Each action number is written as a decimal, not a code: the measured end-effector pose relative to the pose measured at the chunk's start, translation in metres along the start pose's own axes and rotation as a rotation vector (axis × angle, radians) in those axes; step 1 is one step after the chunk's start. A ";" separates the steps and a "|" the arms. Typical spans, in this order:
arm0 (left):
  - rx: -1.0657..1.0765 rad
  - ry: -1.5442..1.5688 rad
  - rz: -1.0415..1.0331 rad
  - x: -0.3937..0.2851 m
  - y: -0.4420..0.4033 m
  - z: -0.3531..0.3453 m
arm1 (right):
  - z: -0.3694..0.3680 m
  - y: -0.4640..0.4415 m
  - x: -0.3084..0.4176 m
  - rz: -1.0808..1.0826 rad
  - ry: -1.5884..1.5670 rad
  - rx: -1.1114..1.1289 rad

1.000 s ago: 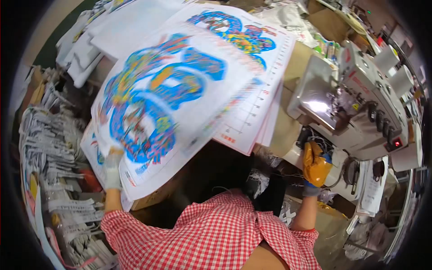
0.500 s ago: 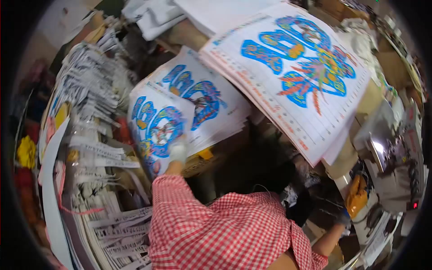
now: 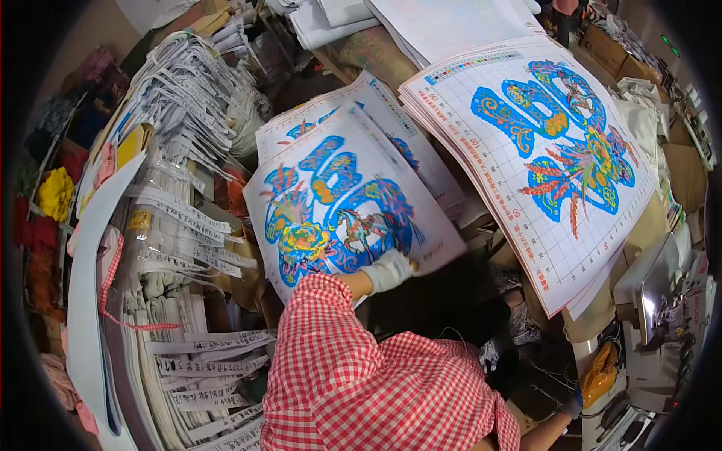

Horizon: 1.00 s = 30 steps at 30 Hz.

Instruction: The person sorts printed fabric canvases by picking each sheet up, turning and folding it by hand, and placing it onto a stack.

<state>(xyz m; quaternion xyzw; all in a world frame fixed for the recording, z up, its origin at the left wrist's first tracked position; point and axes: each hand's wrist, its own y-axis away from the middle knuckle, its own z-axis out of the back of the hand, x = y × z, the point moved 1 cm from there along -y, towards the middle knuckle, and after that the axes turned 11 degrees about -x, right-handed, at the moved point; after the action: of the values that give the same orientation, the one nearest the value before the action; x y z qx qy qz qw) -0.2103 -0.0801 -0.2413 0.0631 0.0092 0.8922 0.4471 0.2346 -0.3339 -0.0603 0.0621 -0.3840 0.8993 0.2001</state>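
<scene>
My left hand, in a white work glove, is closed at the lower edge of a white printed sheet with blue, flower-filled shapes and a horse. The sheet lies slanted over a pile of similar gridded sheets. Low on the right, my right hand appears to wear a dark covering and touches or sits just beside an orange-yellow object of unclear kind. Its fingers are hard to make out.
A thick stack of printed sheets rests at the right, with plain white sheets behind. Bundles of labelled white strips fill the left side. A grey machine stands at far right; yellow yarn is at far left.
My left hand has moved right with the printed sheet, which has swung round and now covers more of the pile beneath. My right hand stays beside the orange-yellow object. The view has shifted.
</scene>
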 end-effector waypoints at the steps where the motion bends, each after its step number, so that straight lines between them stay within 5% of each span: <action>1: -0.013 0.019 -0.117 -0.001 0.007 0.000 | 0.000 -0.001 0.002 -0.004 -0.001 -0.008; 4: 0.034 0.085 -0.235 0.021 0.016 0.023 | 0.001 -0.001 0.008 -0.014 -0.012 -0.033; 9: -0.132 0.011 0.150 0.095 -0.014 0.071 | 0.002 -0.002 0.014 -0.073 -0.117 -0.050; 14: -0.208 0.065 0.544 0.105 -0.054 0.036 | -0.012 0.019 -0.031 0.041 0.196 -0.151; 16: -0.071 0.081 0.561 0.087 -0.059 0.017 | -0.015 0.017 -0.034 0.066 0.275 -0.179; 19: -0.187 -0.061 0.557 0.063 -0.057 -0.026 | -0.006 -0.003 0.010 -0.008 0.059 -0.072; 21: -0.263 0.163 0.612 0.064 -0.046 -0.031 | -0.003 -0.012 0.028 -0.175 0.192 -0.050; 22: -0.093 0.213 0.578 0.065 -0.041 -0.008 | -0.007 -0.010 0.032 -0.373 0.251 -0.044; 23: -0.228 0.202 0.474 0.068 -0.032 -0.017 | -0.006 -0.013 0.044 -0.161 0.353 -0.148; 24: -0.115 0.312 0.517 0.068 -0.034 0.024 | -0.009 -0.011 0.040 -0.263 0.227 -0.164; 25: 0.061 0.389 0.528 0.063 -0.042 0.060 | -0.009 -0.011 0.039 -0.117 0.358 -0.159; 26: 0.180 1.004 0.681 0.048 -0.045 0.102 | -0.010 -0.010 0.037 0.033 0.502 -0.171; 27: 0.225 1.315 0.626 0.029 -0.050 0.123 | -0.010 -0.009 0.036 0.178 0.644 -0.203; 28: 0.132 1.359 0.380 0.009 -0.052 0.157 | -0.011 -0.016 0.034 0.076 0.396 -0.354; 29: -0.054 1.211 0.041 -0.009 -0.057 0.185 | -0.009 -0.010 0.032 -0.013 0.489 -0.189; 30: -0.019 1.205 -0.006 -0.026 -0.063 0.217 | -0.005 -0.013 0.042 -0.074 0.440 -0.264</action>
<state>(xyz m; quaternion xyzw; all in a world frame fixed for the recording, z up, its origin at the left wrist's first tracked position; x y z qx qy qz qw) -0.1190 -0.0717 -0.0338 -0.4575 0.2531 0.7696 0.3664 0.2022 -0.3086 -0.0440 -0.1476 -0.4425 0.8253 0.3182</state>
